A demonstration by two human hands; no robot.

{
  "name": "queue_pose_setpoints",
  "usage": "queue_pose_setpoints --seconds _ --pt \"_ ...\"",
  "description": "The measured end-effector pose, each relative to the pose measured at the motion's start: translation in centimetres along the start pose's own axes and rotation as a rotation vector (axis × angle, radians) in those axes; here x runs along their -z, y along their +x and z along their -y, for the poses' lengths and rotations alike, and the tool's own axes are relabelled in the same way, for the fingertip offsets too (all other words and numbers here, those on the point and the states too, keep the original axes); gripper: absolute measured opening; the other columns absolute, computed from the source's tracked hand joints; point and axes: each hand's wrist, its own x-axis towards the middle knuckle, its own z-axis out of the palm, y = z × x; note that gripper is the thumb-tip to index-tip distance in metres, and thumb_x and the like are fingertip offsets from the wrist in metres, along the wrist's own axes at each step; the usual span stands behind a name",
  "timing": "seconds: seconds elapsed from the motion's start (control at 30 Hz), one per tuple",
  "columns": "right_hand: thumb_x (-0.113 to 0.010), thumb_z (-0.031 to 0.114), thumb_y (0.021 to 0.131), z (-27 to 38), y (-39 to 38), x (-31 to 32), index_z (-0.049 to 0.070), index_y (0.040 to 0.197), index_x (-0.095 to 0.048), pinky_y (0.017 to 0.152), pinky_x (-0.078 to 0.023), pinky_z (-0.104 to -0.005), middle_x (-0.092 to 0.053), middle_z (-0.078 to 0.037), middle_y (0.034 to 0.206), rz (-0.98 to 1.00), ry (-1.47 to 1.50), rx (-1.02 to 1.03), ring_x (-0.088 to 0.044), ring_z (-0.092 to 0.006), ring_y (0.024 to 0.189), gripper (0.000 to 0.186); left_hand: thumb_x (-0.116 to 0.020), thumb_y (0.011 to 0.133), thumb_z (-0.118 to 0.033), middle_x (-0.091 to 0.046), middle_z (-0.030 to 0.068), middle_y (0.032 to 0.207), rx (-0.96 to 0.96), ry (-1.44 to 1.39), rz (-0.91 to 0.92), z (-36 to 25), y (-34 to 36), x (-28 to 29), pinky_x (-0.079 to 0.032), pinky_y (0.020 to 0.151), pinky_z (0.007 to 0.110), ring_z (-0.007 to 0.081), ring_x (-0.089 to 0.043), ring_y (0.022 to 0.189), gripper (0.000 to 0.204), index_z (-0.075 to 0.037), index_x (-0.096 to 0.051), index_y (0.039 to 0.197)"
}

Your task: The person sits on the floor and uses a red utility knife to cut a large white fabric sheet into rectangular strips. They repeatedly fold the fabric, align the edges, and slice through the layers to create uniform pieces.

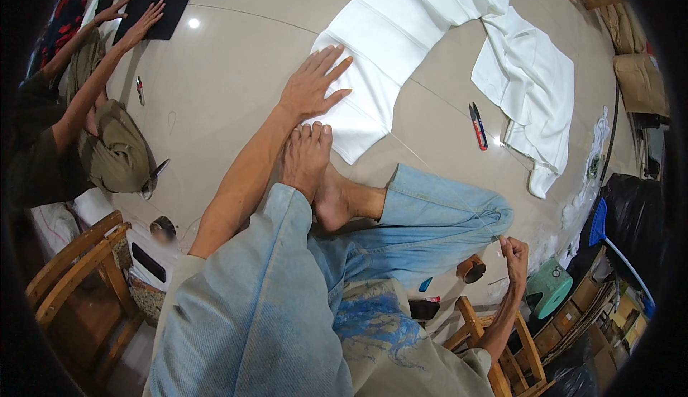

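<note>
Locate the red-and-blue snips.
Head view, right of centre: the snips lie on the tiled floor, just left of the crumpled right-hand part of the white cloth, above the bent right knee.

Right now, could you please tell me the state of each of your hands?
Left hand: open, resting on the white fabric.
Right hand: closed in a pinch, apparently holding a thin thread.

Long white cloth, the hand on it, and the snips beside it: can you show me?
Long white cloth (412,13): head view, wide curved section.
Left hand (312,87): head view, back of the hand.
Snips (479,136): head view, handle.
</note>
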Motion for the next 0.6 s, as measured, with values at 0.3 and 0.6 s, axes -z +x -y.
queue_pose_setpoints --seconds 0.3,0.6 --pt "-0.064 0.031 0.103 1.3 1.1 -0.1 0.008 0.07 -0.046 0.059 -0.029 -0.0284 -0.044 0.005 0.07 -0.15 0.079 0.047 -0.037 -0.0069 0.067 0.044 -0.053 0.102 -0.052 -0.034 0.0107 0.165 0.007 -0.009 -0.015 -0.1 0.1 0.0 -0.028 0.126 0.046 0.0307 -0.033 0.151 0.067 -0.018 -0.04 0.158" --pt "-0.074 0.031 0.094 18.0 14.4 -22.8 -0.001 0.136 -0.058 0.097 -0.048 -0.0404 -0.064 -0.019 0.131 -0.125 0.016 0.472 -0.062 -0.0297 0.114 0.055 -0.054 0.102 -0.049 -0.033 0.0108 0.166 0.036 -0.025 0.016 -0.3 0.3 -0.2 -0.026 0.125 0.05 0.032 -0.032 0.152 0.068 -0.015 -0.039 0.159"
